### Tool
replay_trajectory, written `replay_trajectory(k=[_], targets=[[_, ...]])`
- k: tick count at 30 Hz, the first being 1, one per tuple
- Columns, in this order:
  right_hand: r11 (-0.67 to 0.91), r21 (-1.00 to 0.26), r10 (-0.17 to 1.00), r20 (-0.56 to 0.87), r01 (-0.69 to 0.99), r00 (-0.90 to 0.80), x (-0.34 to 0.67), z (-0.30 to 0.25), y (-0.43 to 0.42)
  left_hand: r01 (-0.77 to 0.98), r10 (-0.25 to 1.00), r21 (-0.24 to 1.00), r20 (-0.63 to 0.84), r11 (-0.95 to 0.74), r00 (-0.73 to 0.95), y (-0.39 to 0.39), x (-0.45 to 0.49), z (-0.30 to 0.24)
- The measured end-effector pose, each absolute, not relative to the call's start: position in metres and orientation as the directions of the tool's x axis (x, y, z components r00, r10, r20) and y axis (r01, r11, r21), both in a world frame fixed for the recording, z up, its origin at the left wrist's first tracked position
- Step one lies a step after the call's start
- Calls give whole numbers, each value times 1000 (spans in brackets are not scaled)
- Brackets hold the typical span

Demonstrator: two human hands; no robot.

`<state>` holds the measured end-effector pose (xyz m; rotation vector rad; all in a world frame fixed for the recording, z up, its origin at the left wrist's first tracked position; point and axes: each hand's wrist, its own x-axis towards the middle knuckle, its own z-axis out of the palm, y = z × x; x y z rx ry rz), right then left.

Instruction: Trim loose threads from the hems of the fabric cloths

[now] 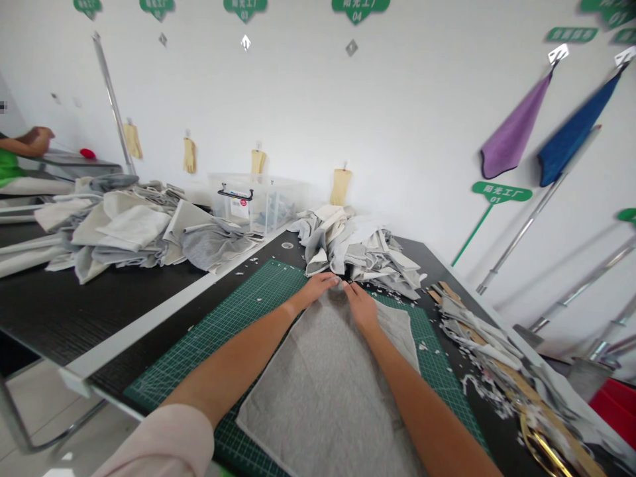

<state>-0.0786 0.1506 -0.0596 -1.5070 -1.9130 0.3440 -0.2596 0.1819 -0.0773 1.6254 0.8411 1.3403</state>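
A grey piece of cloth with a pale edge lies over the green cutting mat in front of me. At its far end, my left hand pinches the cloth's edge between thumb and fingers. Close beside it on the right, my right hand grips the same edge, the fingertips of both hands nearly meeting. Just beyond my hands is a heap of grey and off-white cloth pieces. Small white scraps are strewn across the mat and the black table.
Another cloth pile covers the left table, near a clear plastic bin. Along the right edge lie fabric strips and gold-handled scissors. A person's arm shows at far left. Gloves and towels hang on the wall.
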Motion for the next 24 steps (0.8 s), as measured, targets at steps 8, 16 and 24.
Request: replay_trajectory(k=[8, 16, 24], targets=[[325, -544, 919, 375, 773, -122, -78, -60, 150, 8, 885, 902, 421, -431, 198, 178, -260, -72], [306, -541, 926, 361, 783, -112, -78, -61, 152, -2, 876, 896, 435, -444, 206, 177, -261, -72], [321, -513, 918, 375, 796, -128, -78, -61, 151, -42, 896, 919, 391, -391, 213, 176, -262, -73]])
